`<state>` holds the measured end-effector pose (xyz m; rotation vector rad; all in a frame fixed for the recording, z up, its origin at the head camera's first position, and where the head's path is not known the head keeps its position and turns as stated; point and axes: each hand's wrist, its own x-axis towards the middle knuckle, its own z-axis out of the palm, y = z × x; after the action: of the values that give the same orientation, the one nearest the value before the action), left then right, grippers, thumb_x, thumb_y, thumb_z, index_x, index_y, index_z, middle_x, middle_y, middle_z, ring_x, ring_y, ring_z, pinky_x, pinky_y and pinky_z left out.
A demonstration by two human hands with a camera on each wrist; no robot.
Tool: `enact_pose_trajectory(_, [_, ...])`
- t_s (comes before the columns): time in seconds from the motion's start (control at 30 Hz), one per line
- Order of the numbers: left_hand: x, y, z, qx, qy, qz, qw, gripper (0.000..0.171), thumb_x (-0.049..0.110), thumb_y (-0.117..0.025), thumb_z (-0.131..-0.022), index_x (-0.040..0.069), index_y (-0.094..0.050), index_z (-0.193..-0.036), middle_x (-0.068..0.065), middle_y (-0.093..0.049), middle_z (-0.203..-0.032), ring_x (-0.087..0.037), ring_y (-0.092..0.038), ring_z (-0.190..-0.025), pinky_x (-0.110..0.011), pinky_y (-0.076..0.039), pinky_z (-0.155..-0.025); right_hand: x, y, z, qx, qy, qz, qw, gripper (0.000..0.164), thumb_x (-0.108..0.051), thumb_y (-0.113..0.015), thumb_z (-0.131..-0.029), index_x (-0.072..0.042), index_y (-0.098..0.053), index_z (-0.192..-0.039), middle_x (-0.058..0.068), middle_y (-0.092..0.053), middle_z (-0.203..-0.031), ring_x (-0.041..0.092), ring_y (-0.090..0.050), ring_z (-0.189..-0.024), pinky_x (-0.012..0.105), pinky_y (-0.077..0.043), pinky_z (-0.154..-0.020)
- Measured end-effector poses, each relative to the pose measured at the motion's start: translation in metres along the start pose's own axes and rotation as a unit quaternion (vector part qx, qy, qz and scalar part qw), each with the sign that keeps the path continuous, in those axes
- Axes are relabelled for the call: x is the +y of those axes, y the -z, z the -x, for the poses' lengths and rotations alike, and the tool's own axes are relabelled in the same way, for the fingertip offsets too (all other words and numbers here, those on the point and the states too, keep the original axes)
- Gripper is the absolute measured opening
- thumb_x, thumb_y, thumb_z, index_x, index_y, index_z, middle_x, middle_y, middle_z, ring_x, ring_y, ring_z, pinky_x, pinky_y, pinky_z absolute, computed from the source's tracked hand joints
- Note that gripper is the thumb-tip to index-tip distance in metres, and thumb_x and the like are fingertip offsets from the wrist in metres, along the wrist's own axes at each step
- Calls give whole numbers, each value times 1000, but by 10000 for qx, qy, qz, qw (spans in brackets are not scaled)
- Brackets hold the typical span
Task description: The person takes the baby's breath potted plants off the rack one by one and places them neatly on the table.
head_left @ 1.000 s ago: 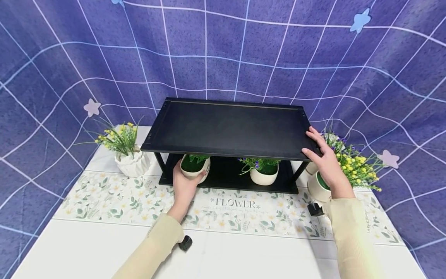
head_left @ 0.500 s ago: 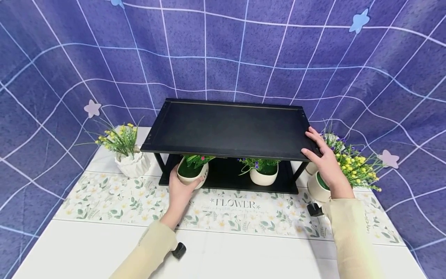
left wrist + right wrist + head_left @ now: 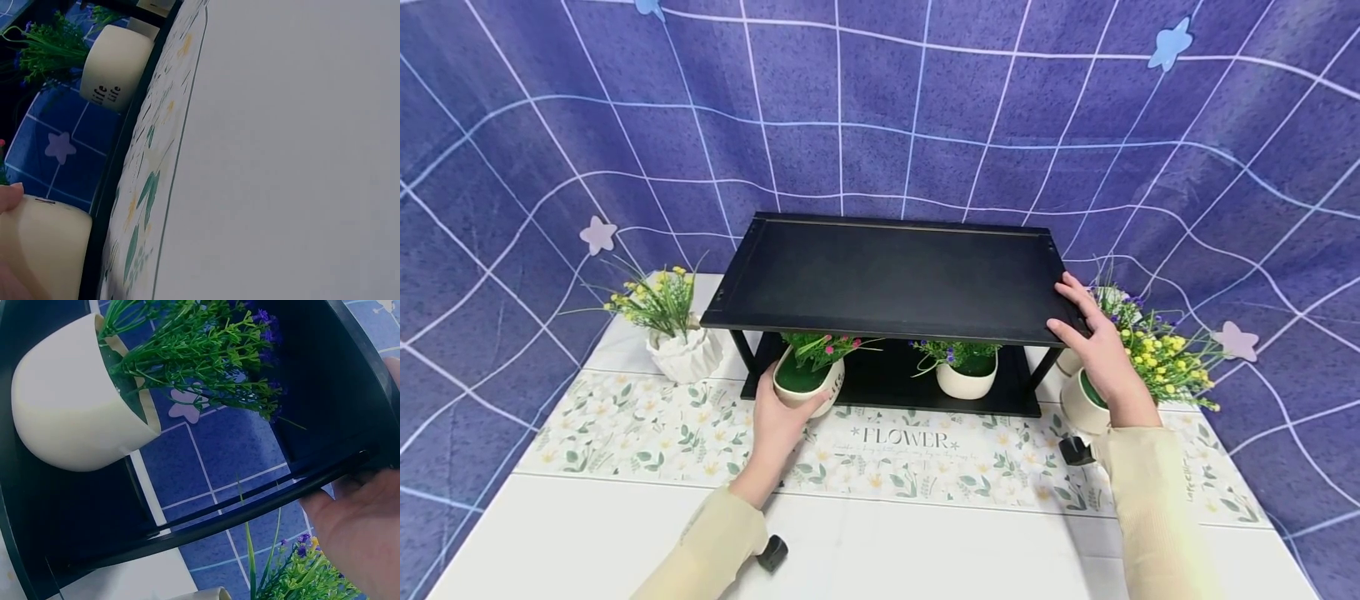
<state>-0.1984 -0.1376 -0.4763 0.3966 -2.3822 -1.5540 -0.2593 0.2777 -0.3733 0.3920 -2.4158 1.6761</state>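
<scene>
My left hand (image 3: 778, 417) grips a cream flowerpot (image 3: 808, 392) with red-pink flowers and green leaves. That pot is at the front left of the lower level of a black two-tier shelf (image 3: 895, 279), slightly tilted toward me. In the left wrist view, a thumb (image 3: 10, 197) lies against the pot's side. My right hand (image 3: 1101, 354) rests on the right end of the shelf's top board, fingers spread over its edge. A second cream pot of purple flowers (image 3: 967, 379) stands on the lower level at the right, and shows large in the right wrist view.
A white textured pot with yellow flowers (image 3: 685, 354) stands left of the shelf. More potted plants crowd its right side, one with yellow flowers (image 3: 1165, 358). A floral cloth strip reading FLOWER (image 3: 906, 437) runs along the white table. A blue gridded curtain (image 3: 880, 100) hangs behind.
My left hand has drawn the pot a little left and toward me, and its red-pink flowers now show from under the top board. The right hand has stayed on the shelf.
</scene>
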Motion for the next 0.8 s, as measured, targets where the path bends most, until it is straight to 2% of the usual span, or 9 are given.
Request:
enact_pose_trajectory(0.3, [-2,10,2,-272,134,-37,9995,96,24,-86,-72,4,-31,-148,-19,-40,-149,-34,-42,-134,-48,-33,-111,-1,0,0,-15,-58,17,10000,56,-10,-58,-96,0,-37,-147,6,-19,-163,19,-9,-152,-2,-20,-101])
enact_pose_trajectory(0.47, [-6,17,1,-409,61,5,9991,96,24,-86,-72,6,-31,-149,-19,-38,-150,-34,-42,-133,-49,-36,-109,-1,0,1,-7,-45,27,10000,56,-11,-58,-96,-1,-37,-147,5,-19,-163,19,-9,-152,-2,-21,-102])
enact_pose_trajectory(0.8, [-11,28,-1,-565,-152,-251,9980,93,23,-84,-74,7,-32,-149,-23,-32,-141,-36,-39,-127,-51,-35,-108,-2,0,1,-14,-43,8,10000,56,-11,-58,-96,-1,-37,-147,6,-19,-163,17,-9,-152,-2,-21,-101])
